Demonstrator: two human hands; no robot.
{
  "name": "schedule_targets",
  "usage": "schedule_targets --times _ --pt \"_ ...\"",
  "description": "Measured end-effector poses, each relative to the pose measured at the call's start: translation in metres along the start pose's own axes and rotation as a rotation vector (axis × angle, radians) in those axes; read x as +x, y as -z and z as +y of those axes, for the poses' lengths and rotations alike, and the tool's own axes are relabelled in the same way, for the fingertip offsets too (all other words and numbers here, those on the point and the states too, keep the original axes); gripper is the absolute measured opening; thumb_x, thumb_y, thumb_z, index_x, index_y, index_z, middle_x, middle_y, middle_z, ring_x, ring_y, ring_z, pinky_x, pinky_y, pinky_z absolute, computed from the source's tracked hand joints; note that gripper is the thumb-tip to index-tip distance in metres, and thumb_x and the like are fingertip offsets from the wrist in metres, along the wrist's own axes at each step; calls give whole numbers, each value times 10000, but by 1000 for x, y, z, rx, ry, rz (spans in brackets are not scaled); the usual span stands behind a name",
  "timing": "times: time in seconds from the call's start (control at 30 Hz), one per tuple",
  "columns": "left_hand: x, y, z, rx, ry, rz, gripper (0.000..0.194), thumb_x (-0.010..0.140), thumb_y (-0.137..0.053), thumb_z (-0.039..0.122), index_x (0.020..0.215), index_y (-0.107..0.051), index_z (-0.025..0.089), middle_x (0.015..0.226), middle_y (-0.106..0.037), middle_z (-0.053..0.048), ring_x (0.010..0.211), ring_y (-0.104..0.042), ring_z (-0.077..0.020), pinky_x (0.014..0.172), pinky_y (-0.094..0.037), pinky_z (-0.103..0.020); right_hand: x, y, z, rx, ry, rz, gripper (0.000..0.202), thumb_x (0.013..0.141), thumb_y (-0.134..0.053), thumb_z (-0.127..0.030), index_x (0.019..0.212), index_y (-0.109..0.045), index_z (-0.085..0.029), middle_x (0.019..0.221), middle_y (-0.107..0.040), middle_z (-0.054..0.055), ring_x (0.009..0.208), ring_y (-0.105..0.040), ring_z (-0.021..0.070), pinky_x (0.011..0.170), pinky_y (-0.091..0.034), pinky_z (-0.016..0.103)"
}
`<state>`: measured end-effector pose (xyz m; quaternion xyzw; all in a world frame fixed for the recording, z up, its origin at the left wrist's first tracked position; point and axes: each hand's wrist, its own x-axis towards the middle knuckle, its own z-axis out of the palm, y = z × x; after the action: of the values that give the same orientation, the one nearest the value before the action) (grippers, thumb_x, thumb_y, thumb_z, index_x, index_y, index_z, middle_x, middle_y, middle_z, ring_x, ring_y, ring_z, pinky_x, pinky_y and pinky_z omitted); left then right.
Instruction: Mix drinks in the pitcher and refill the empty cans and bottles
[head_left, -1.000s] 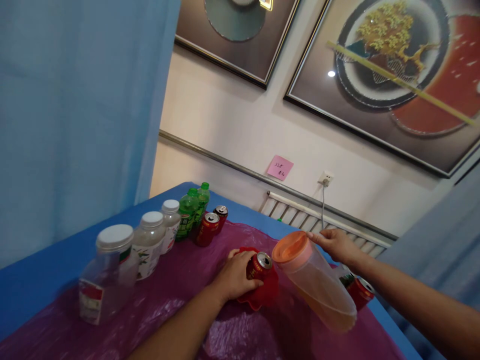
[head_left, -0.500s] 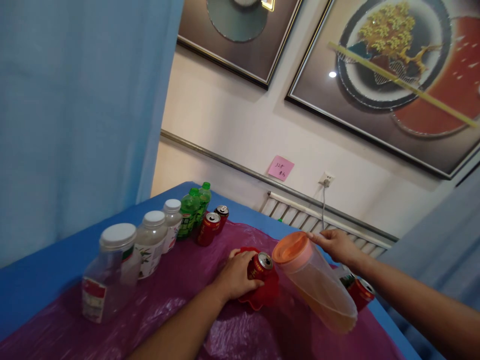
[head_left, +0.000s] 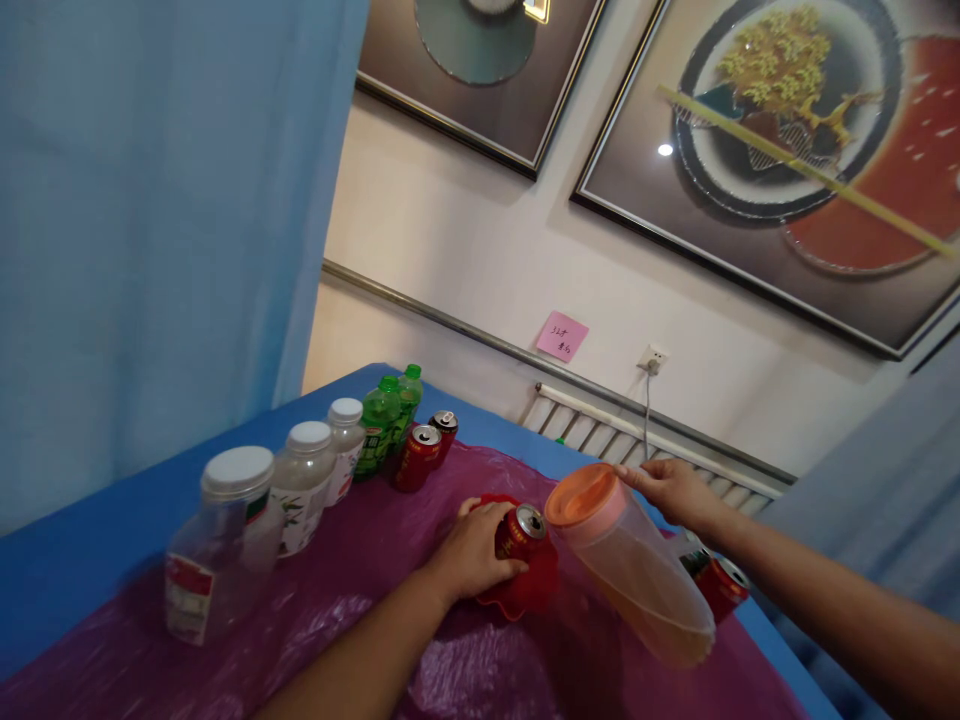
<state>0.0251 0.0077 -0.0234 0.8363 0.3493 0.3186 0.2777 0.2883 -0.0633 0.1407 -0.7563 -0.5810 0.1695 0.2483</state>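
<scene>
My left hand (head_left: 480,550) is wrapped round a red drink can (head_left: 517,535), its opened top facing up. Under the can lies a red scalloped mat or dish (head_left: 538,585). To the right, my right hand (head_left: 667,490) grips a translucent pitcher (head_left: 637,580) from its far side; the handle itself is mostly hidden. The pitcher leans to the left, with its orange lid (head_left: 589,500) close to the can's top. Some yellowish liquid shows in its lower part. No stream between spout and can is visible.
Along the left stand a large clear jar (head_left: 221,550), two smaller white-capped bottles (head_left: 300,490), two green bottles (head_left: 379,430) and two cans (head_left: 418,460). Another red can (head_left: 721,588) is behind the pitcher. Purple plastic sheeting (head_left: 337,620) covers the blue table (head_left: 67,540). A radiator (head_left: 585,430) lines the wall.
</scene>
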Motion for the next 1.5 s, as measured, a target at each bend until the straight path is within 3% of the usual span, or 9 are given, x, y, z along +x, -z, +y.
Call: schedule_targets --times 1.5 --pt "1 -2 -1 4 8 3 703 610 -891 380 1248 -623 256 1304 -696 -66 1236 -590 -341 1176 -274 -516 -2 1 1 19 -27 10 651 661 -587 -830 584 -272 -266 479 -218 -98 428 -219 67 405 -175 236"
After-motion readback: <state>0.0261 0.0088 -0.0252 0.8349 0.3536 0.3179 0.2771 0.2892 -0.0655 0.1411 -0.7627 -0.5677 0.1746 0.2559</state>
